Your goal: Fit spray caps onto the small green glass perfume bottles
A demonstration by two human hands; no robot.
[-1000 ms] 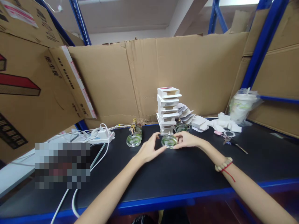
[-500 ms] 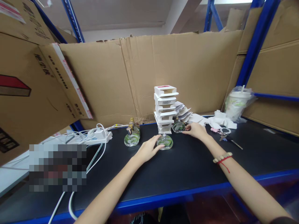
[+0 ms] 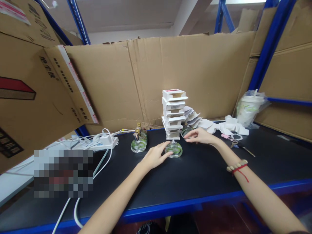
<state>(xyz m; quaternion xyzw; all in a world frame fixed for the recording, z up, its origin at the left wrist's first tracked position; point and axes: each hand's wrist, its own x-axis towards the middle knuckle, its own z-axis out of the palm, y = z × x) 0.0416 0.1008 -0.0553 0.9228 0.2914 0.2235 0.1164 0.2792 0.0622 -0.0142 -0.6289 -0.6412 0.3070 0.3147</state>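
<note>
My left hand [image 3: 157, 156] grips a clear glass perfume bottle [image 3: 175, 150] with green showing in it, thumb at the front and fingers at its left side. This bottle stands upright on the black tabletop, its bare spray top [image 3: 173, 142] uncapped. To the right and a little farther back is my right hand [image 3: 201, 136], thumb and fingers drawn together. Whatever lies between its fingertips is too small or hidden to make out. Just behind those fingertips stands another glass perfume bottle [image 3: 186, 130], partly covered by the hand.
A stack of white boxes [image 3: 174, 113] rises behind the bottles. Several capped perfume bottles [image 3: 138, 145] stand in a row at left. Crumpled white papers [image 3: 207, 125], keys [image 3: 235, 143] and a bagged drink cup [image 3: 250, 109] lie right; a power strip [image 3: 104, 141] with cables lies left.
My right hand has moved slightly left, toward the bottle my left hand grips, and now covers more of the bottle behind. My left hand keeps its grip. The view has shifted slightly.
</note>
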